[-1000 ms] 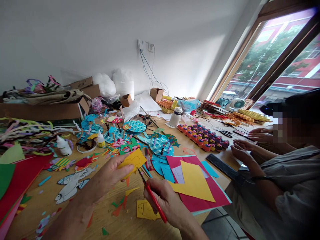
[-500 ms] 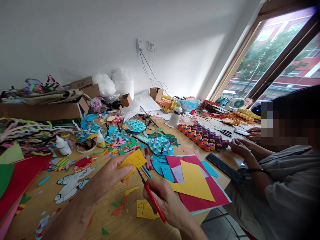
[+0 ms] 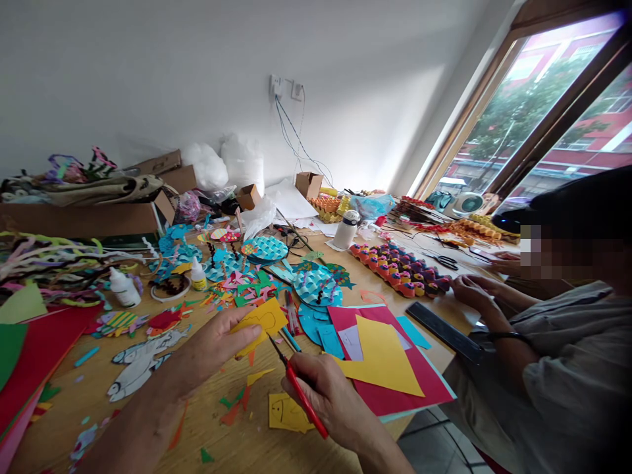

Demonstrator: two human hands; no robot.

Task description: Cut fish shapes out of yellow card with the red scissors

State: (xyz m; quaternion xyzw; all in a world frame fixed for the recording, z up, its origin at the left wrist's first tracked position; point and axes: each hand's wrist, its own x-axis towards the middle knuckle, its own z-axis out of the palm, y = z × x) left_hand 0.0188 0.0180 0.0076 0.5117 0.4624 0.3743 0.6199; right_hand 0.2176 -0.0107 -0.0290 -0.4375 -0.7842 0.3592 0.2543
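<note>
Between thumb and fingers, my left hand (image 3: 224,342) grips a piece of yellow paper (image 3: 269,317) with a dark outline drawn on it. My right hand (image 3: 328,392) is closed round red-handled scissors (image 3: 302,395). Their dark blades point up and left, with the tips at the lower right edge of the yellow paper. Whether the blades touch the paper I cannot tell. Below, on the table, lies a yellow card with a fish drawn on it (image 3: 289,413), partly behind my right hand. To the right, a large yellow sheet (image 3: 388,355) rests on red paper (image 3: 429,388).
White paper fish (image 3: 135,378), glue bottles (image 3: 124,288) and coloured scraps (image 3: 247,283) lie to the left. Blue woven paper pieces (image 3: 316,286) sit behind my hands. A painted egg tray (image 3: 399,270) and a black phone (image 3: 444,331) are near a co-worker (image 3: 557,342) at the right.
Both hands keep their holds and have barely moved. The scissors' tips and the yellow paper have shifted slightly left. The co-worker's head has moved a little.
</note>
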